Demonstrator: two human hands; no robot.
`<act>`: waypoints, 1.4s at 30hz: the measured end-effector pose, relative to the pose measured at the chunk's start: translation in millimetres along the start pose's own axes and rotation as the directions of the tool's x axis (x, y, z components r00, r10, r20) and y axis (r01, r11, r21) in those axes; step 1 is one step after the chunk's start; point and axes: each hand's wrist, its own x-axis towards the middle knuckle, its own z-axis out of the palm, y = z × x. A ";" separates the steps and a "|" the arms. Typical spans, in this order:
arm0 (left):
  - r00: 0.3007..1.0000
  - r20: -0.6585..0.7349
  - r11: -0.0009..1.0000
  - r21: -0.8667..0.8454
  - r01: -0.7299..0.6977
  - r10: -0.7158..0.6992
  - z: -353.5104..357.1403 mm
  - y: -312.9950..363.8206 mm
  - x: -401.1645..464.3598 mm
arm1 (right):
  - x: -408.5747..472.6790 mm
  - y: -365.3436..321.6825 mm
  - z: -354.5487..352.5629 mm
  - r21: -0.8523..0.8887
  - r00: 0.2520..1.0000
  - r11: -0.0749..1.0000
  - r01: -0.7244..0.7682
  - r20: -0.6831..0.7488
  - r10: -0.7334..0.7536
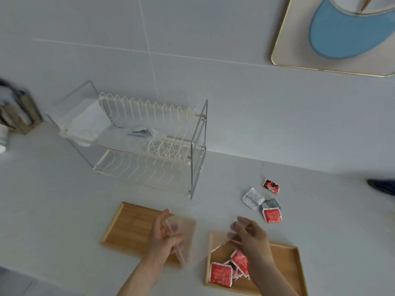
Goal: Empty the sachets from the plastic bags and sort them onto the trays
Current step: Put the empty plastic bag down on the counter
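My left hand (164,236) grips a clear plastic bag (183,238), blurred by motion, over the right end of the left wooden tray (126,227). My right hand (250,236) hovers with fingers spread over the right wooden tray (284,265), holding nothing that I can make out. Red sachets (221,274) lie in that tray's left part. On the counter beyond lie a white sachet (253,198), a grey sachet (271,203), a red sachet (271,215) and a small red-and-black sachet (271,186).
A two-tier wire dish rack (136,142) stands behind the trays, with a clear bag (141,133) on its upper shelf. A wooden holder (19,112) sits at the far left. A gold-rimmed wall picture (333,33) hangs at the upper right.
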 end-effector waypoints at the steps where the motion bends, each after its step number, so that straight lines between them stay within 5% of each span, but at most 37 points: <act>1: 0.999 -0.038 1.000 -0.006 -0.001 0.000 -15.9 -0.6 3.6 | 1.6 1.8 11.8 -0.064 1.000 0.998 0.017 0.004 -0.017; 9: 0.964 -0.266 0.999 -0.036 -0.003 -0.006 -136.9 14.8 32.4 | -7.4 19.9 140.3 -0.399 0.980 0.906 0.141 0.183 -0.072; 18: 0.954 -0.299 0.995 -0.099 -0.024 -0.007 -276.3 58.9 69.5 | -24.7 35.6 297.6 -0.546 0.971 0.817 0.186 0.229 -0.068; 27: 0.895 -0.439 0.994 0.102 -0.042 0.083 -385.3 77.3 117.2 | -25.1 53.2 411.6 -0.653 0.942 0.701 0.286 0.326 -0.081; 31: 0.872 -0.460 0.974 0.215 -0.076 0.170 -408.0 78.1 134.9 | -24.9 58.7 442.6 -0.750 0.913 0.541 0.382 0.398 -0.093; 37: 0.933 -0.304 0.904 0.426 -0.048 0.193 -415.4 70.3 148.4 | -27.2 65.5 462.4 -0.843 0.865 0.228 0.487 0.502 0.009; 42: 0.940 -0.257 0.786 0.617 -0.018 0.223 -412.4 61.9 149.1 | -33.5 67.6 461.5 -0.855 0.851 0.086 0.512 0.518 0.089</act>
